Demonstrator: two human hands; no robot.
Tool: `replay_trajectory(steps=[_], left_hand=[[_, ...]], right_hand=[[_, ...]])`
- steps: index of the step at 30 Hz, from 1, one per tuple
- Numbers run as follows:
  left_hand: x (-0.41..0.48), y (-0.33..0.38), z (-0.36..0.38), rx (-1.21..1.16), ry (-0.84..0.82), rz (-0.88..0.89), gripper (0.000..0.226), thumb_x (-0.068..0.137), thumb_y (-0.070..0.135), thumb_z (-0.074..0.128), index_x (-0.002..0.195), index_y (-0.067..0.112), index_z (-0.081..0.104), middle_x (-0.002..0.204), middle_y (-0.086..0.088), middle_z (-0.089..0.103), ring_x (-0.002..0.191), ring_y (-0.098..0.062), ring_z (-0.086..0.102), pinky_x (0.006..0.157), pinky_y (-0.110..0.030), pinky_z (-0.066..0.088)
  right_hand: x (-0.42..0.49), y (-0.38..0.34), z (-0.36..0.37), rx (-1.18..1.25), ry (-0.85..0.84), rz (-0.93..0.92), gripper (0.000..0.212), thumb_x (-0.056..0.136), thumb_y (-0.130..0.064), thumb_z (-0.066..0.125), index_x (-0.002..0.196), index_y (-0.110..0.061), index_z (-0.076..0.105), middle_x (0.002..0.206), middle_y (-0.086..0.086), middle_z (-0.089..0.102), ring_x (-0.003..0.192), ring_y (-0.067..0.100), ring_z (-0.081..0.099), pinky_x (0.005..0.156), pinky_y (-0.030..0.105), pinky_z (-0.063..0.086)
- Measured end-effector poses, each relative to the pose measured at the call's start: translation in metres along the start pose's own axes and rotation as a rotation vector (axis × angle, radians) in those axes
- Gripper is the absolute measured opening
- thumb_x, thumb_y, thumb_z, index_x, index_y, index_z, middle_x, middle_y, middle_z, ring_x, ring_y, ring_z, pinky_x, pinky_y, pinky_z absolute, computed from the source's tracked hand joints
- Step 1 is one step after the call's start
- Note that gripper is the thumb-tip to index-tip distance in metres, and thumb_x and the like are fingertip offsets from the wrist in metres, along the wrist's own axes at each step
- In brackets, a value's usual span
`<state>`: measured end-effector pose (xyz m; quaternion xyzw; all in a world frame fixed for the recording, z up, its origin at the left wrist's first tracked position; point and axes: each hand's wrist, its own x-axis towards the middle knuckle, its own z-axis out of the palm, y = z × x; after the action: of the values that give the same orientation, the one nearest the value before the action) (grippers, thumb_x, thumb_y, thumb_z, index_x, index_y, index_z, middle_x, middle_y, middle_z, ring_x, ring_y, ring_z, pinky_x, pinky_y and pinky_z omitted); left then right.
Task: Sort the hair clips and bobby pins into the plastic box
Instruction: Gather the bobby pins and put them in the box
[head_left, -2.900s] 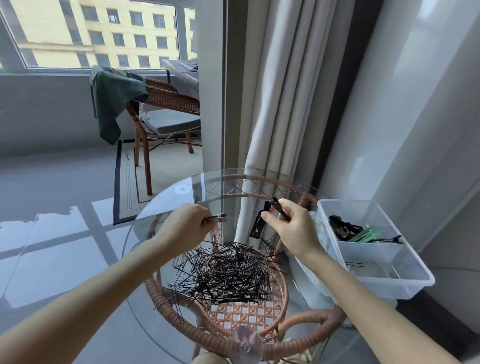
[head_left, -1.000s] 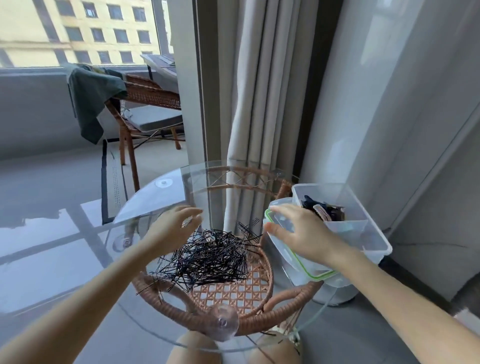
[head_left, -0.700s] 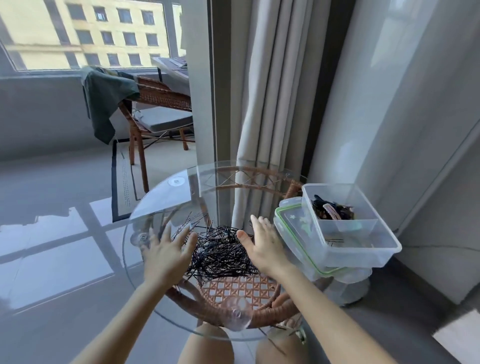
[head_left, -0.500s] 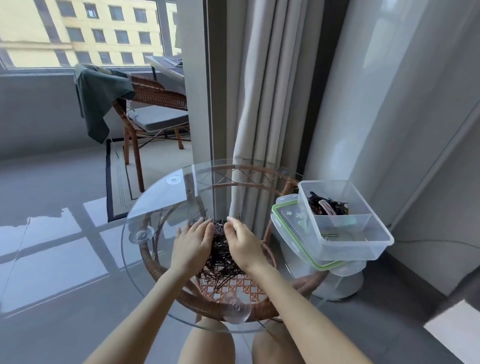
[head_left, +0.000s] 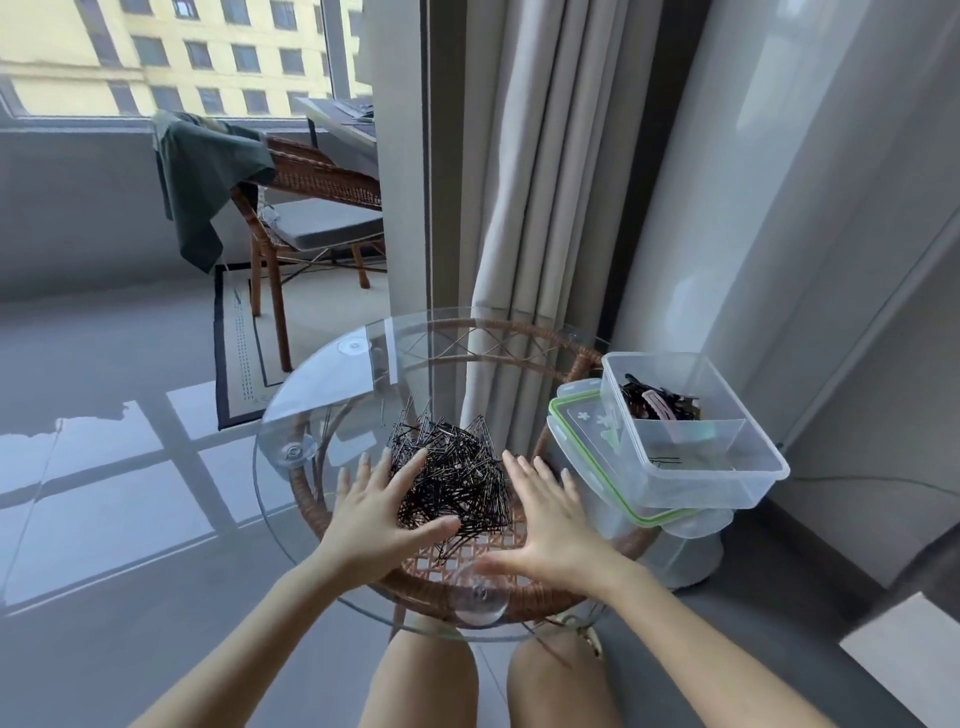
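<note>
A heap of black bobby pins (head_left: 457, 478) lies on the round glass table (head_left: 322, 395). My left hand (head_left: 382, 512) rests flat against the heap's left side, fingers spread, thumb under its near edge. My right hand (head_left: 548, 519) lies flat just right of the heap, fingers spread, holding nothing. The clear plastic box (head_left: 727, 483) stands at the table's right edge. Its far compartment holds black and pink hair clips (head_left: 657, 402); a few bobby pins (head_left: 665, 460) lie in its near compartment.
The box sits on a green-rimmed lid (head_left: 587, 431) and other clear containers. Under the glass is a rattan frame (head_left: 436, 592). A curtain (head_left: 540, 182) hangs behind the table, with a wall at right. A rattan chair (head_left: 306, 208) draped in green cloth stands far left. My knees are below the table.
Both hands swept the scattered pins together into a tight heap, closed in on it, and have now drawn apart again with fingers spread. The box stays in place.
</note>
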<state>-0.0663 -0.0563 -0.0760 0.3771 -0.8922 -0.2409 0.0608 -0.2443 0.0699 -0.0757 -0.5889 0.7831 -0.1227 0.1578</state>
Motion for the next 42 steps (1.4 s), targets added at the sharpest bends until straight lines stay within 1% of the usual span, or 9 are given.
replay_trajectory(steps=[4,7,11,22,29,34,36,39,42], left_hand=[[0.003,0.002,-0.015,0.093,-0.054,0.015,0.108,0.054,0.08,0.055,0.144,0.041,0.009,0.157,-0.004,0.012,0.144,-0.027,0.008,0.117,-0.041,0.01],[0.007,0.008,-0.02,0.242,0.053,0.061,0.086,0.067,0.065,0.06,0.141,0.034,0.028,0.146,0.0,0.037,0.13,-0.024,0.035,0.107,-0.037,0.032],[0.014,0.015,-0.022,0.215,0.134,0.09,0.06,0.072,0.047,0.068,0.127,0.03,0.051,0.12,0.0,0.056,0.11,-0.022,0.049,0.092,-0.033,0.042],[0.021,0.011,-0.031,0.087,0.158,0.067,0.057,0.068,0.033,0.077,0.121,0.024,0.059,0.115,0.0,0.062,0.102,-0.018,0.059,0.089,-0.029,0.046],[0.02,0.012,-0.034,0.049,0.105,0.036,0.059,0.07,0.034,0.075,0.125,0.022,0.056,0.122,-0.002,0.059,0.106,-0.019,0.059,0.096,-0.03,0.047],[0.021,0.014,-0.033,0.075,0.101,0.034,0.059,0.072,0.033,0.074,0.126,0.02,0.054,0.12,-0.004,0.059,0.105,-0.021,0.058,0.096,-0.03,0.046],[0.023,0.016,-0.032,0.092,0.104,0.023,0.059,0.072,0.031,0.074,0.126,0.019,0.054,0.12,-0.006,0.059,0.106,-0.022,0.058,0.097,-0.032,0.047],[0.026,0.02,-0.032,0.115,0.117,0.021,0.037,0.075,0.025,0.072,0.11,0.016,0.064,0.107,-0.006,0.062,0.094,-0.021,0.06,0.088,-0.031,0.051],[0.028,0.023,-0.034,0.149,0.1,0.006,0.017,0.079,0.02,0.066,0.093,0.011,0.068,0.094,-0.006,0.065,0.086,-0.022,0.06,0.076,-0.029,0.049]], right_hand=[[0.024,-0.017,-0.004,-0.16,0.174,-0.048,0.107,0.064,-0.076,0.055,0.147,-0.021,0.016,0.148,0.006,0.033,0.135,0.023,0.028,0.11,0.04,0.023],[0.033,-0.026,-0.007,-0.015,0.148,-0.074,0.078,0.075,-0.055,0.064,0.14,-0.023,0.036,0.135,0.009,0.044,0.125,0.025,0.035,0.107,0.038,0.03],[0.036,-0.031,-0.013,0.143,0.126,-0.07,0.057,0.078,-0.035,0.069,0.131,-0.021,0.051,0.124,0.009,0.05,0.119,0.025,0.046,0.103,0.036,0.037],[0.033,-0.034,-0.048,0.243,0.177,-0.099,0.032,0.077,-0.014,0.072,0.109,-0.015,0.068,0.113,0.005,0.068,0.107,0.017,0.06,0.093,0.023,0.04],[0.036,-0.035,-0.071,0.256,0.19,-0.09,0.012,0.073,-0.008,0.075,0.084,-0.012,0.075,0.091,0.006,0.072,0.085,0.016,0.064,0.085,0.031,0.052],[0.034,-0.034,-0.089,0.232,0.233,-0.124,0.01,0.069,-0.005,0.077,0.077,-0.013,0.076,0.081,0.003,0.072,0.077,0.011,0.065,0.077,0.021,0.049],[0.031,-0.033,-0.096,0.244,0.243,-0.131,0.011,0.068,-0.005,0.078,0.075,-0.013,0.076,0.07,-0.006,0.07,0.067,-0.002,0.062,0.07,0.009,0.046],[0.026,-0.033,-0.11,0.29,0.253,-0.126,0.013,0.066,-0.003,0.079,0.073,-0.014,0.077,0.058,-0.022,0.061,0.057,-0.012,0.059,0.059,-0.001,0.041],[0.023,-0.031,-0.123,0.335,0.271,-0.111,0.014,0.066,-0.004,0.08,0.074,-0.015,0.077,0.06,-0.018,0.064,0.054,-0.011,0.059,0.056,0.001,0.042]])
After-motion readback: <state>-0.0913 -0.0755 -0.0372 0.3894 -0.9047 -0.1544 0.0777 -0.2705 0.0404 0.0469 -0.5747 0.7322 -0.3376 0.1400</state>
